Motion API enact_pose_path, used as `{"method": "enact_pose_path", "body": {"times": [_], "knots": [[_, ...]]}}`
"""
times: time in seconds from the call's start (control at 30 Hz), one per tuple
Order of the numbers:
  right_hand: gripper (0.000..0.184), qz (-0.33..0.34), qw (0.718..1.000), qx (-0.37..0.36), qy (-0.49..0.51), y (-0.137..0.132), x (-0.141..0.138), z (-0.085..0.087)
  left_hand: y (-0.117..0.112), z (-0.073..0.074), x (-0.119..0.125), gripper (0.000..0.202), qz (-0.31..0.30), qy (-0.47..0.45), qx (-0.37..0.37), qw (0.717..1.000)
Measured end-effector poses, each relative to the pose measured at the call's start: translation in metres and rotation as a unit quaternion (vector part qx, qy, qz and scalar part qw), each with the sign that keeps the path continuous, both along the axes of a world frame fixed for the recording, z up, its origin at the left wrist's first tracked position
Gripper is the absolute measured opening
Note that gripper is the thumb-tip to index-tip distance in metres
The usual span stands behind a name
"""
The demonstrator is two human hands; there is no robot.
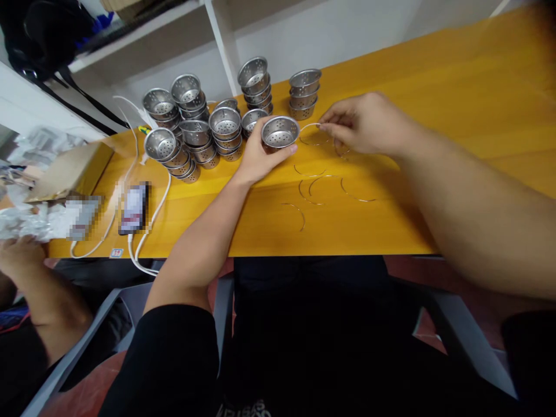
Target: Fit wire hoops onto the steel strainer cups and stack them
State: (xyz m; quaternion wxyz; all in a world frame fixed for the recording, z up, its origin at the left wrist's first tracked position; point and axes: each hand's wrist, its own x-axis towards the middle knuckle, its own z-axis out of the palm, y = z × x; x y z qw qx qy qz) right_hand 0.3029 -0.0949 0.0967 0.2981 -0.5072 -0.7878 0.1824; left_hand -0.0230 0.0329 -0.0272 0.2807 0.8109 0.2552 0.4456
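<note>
My left hand (257, 157) grips a small perforated metal cup (280, 132), tilted so its holed bottom faces me. A thin curved wire (309, 125) runs from the cup's right side to my right hand (354, 124), whose thumb and forefinger pinch its end. Whether the wire passes through a hole is too small to make out. Several loose curved wires (303, 219) lie on the table below the cup. Behind my left hand stand several stacks of similar perforated cups (226, 124), and another stack (304, 92) rises just beyond my right hand.
The yellow table (260, 231) ends near my lap. At its left lie a phone (134, 208), white cables (163, 202), a second blurred device (84, 217) and a cardboard box (69, 171). Another person's hand (19, 255) rests at the far left edge. White shelving (221, 46) backs the table.
</note>
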Motion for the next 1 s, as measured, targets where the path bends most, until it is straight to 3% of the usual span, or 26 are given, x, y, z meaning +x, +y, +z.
{"method": "enact_pose_path", "body": {"times": [0.2, 0.47, 0.6, 0.7, 0.83, 1.0], "knots": [[0.023, -0.010, 0.992, 0.074, 0.101, 0.002, -0.011, -0.009, -0.009, 0.001, 0.007, 0.124, 0.005, 0.012, -0.001, 1.000], [0.034, -0.012, 0.988, 0.098, 0.117, -0.006, -0.037, -0.012, -0.020, -0.009, 0.031, 0.126, -0.017, 0.012, 0.003, 1.000], [0.042, -0.024, 0.994, 0.055, 0.095, -0.012, -0.039, -0.004, -0.029, -0.005, 0.037, 0.125, -0.011, 0.013, 0.009, 1.000], [0.041, -0.033, 0.997, 0.009, 0.070, -0.022, -0.042, 0.006, -0.044, 0.008, 0.041, 0.119, 0.018, 0.010, 0.007, 1.000], [0.044, -0.063, 0.996, -0.009, 0.061, -0.029, -0.051, 0.013, -0.059, 0.021, 0.044, 0.120, 0.004, 0.043, 0.016, 0.999], [0.039, -0.070, 0.994, -0.021, 0.079, -0.031, -0.060, 0.012, -0.060, 0.023, 0.044, 0.117, 0.012, 0.057, 0.022, 0.998]]}}
